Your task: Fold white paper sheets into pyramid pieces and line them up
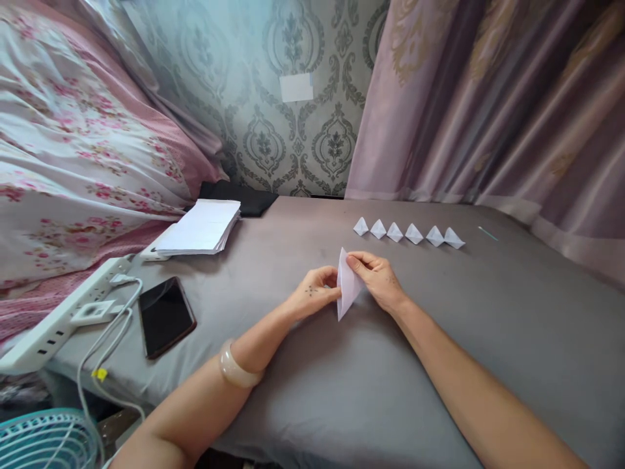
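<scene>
A folded sheet of white paper [347, 286] is held up between my two hands above the grey table. My right hand [375, 277] pinches its upper right edge between thumb and fingers. On the other side my left hand [317, 293] has its fingertips at the paper's left edge; some of those fingers are hidden behind or inside the fold. Beyond my hands, several small folded paper boats [394, 232] stand in a row on the table.
At the back left lies a stack of white paper [198, 228] by a black cloth [254, 200]. A phone [166, 317], a power strip [63, 312] with white cables and a fan [46, 440] are at the left. A thin stick [488, 233] lies far right.
</scene>
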Demonstrator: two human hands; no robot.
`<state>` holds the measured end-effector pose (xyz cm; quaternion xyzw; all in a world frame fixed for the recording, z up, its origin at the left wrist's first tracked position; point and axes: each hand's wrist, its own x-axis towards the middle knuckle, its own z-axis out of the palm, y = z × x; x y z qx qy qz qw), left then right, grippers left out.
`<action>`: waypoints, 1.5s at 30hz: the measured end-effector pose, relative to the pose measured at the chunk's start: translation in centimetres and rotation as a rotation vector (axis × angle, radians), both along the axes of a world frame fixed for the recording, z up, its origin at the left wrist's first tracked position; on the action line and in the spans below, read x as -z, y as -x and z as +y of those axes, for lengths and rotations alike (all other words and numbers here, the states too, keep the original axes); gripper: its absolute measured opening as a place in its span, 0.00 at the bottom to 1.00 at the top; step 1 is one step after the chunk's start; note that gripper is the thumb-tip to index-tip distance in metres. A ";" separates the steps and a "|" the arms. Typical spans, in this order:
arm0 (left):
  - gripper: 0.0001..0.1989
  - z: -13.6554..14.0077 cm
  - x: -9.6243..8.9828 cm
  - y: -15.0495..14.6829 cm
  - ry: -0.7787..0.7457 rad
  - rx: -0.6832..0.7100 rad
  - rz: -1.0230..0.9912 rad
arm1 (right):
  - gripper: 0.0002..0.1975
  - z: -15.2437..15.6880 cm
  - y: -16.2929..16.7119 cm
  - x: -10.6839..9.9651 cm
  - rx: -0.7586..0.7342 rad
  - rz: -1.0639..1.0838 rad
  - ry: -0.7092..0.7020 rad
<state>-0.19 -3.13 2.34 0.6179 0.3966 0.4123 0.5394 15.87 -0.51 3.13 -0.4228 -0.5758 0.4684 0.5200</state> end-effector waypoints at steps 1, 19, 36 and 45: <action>0.12 0.0 0.1 -0.1 0.010 0.036 -0.009 | 0.17 -0.2 0.1 -0.2 -0.022 -0.040 -0.039; 0.08 0.3 0.0 0.8 -0.374 -0.479 0.312 | 0.18 -3.9 3.6 0.2 0.320 -0.864 -0.369; 0.12 0.5 -0.1 0.2 0.289 -0.206 -0.361 | 0.19 -2.6 1.9 1.1 0.300 -0.601 -0.388; 0.10 0.9 -1.0 0.6 0.410 -0.152 -0.501 | 0.30 -2.6 0.9 1.0 0.270 -0.890 -0.694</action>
